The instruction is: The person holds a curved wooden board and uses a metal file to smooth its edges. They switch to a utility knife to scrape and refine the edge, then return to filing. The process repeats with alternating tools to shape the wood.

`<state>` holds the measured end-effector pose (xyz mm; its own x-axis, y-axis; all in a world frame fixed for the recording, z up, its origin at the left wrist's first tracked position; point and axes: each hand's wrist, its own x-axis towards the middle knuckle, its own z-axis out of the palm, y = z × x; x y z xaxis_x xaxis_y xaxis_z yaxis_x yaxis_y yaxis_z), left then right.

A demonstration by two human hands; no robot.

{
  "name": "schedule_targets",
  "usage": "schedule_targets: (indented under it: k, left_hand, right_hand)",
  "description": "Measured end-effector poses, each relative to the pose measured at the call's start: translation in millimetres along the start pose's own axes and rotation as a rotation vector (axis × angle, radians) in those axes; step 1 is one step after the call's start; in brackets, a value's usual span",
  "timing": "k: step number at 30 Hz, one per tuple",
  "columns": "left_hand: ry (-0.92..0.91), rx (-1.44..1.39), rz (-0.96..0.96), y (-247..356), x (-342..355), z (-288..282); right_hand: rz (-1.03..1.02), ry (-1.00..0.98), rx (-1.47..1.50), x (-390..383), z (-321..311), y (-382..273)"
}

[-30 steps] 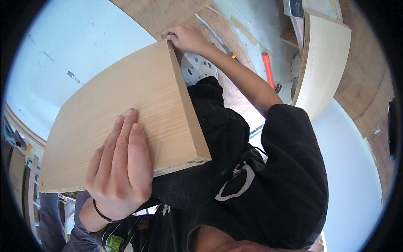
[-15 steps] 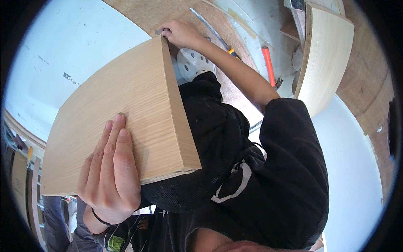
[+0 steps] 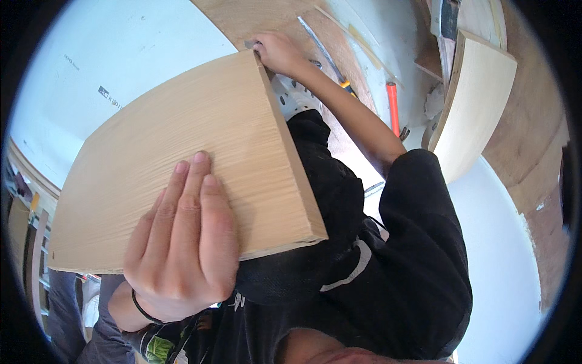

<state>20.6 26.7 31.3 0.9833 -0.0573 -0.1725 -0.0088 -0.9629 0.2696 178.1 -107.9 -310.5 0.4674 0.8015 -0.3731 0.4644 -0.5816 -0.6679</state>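
Note:
A pale wood-grain board (image 3: 139,121) with a thick banded side lies tilted across my black-clad lap. My left hand (image 3: 180,236) grips its near edge, four long fingers laid over the top face and the thumb hidden. At the board's far right corner, my right hand (image 3: 276,53) is closed with the thumb and fingers pinched around a small greyish thing, too small and hidden to name, right against the edge. Below that hand a white perforated clog (image 3: 290,97) shows partly behind the board.
A white sheet (image 3: 73,97) spreads at left. Around my right arm lie a long file (image 3: 324,51) with a yellow-black handle, a red-handled tool (image 3: 392,106) and thin strips. Another curved-looking pale board (image 3: 473,103) stands at right, beside brown plywood (image 3: 527,121).
Over the last half second the board and both hands shifted rightward in the view, as did the background slightly. My left hand sits a little higher on the board's face. Both grips look unchanged.

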Motion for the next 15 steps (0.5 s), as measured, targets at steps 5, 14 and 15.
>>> schedule_targets:
  k: [5, 14, 15]
  left_hand:
    - [-0.069, -0.014, -0.009, 2.5, -6.0, -1.7]
    - [0.038, -0.004, 0.027, 1.6, -5.5, 9.6]
    - [0.044, -0.003, 0.035, 1.6, -6.4, 10.2]
  right_hand:
    - [-0.036, 0.044, -0.044, -1.6, -5.0, -3.6]
    - [0.038, 0.100, -0.113, -3.0, -19.5, -14.3]
    - [0.056, 0.095, -0.112, -3.2, -19.1, -14.7]
